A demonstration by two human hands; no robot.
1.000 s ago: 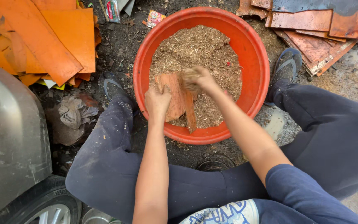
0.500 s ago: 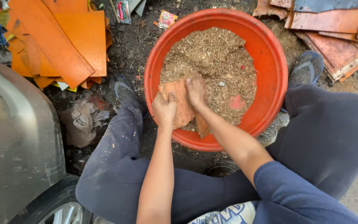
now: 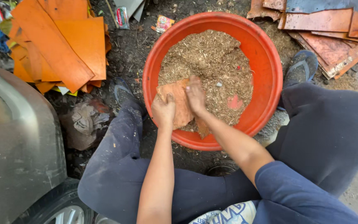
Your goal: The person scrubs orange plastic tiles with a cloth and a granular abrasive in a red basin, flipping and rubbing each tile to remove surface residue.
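Observation:
A round orange-red plastic basin [image 3: 266, 49] sits on the ground between my feet, filled with brown sawdust-like shavings [image 3: 212, 58]. A flat orange-brown sheet piece [image 3: 179, 93] rests against the basin's near wall. My left hand [image 3: 163, 111] grips its left edge. My right hand [image 3: 195, 94] presses down on its right side, fingers curled over it. Part of the piece is hidden under both hands.
A stack of orange sheets [image 3: 59, 45] lies at top left, rusty-brown sheets [image 3: 332, 29] at top right. A grey car body and wheel [image 3: 13, 141] fill the left side. Crumpled rags [image 3: 85, 120] lie beside my left foot; small wrappers [image 3: 162, 23] litter the dirt.
Both hands have pushed the sheet piece slightly further into the basin against the shavings. The view has drifted, so the basin sits more to the right.

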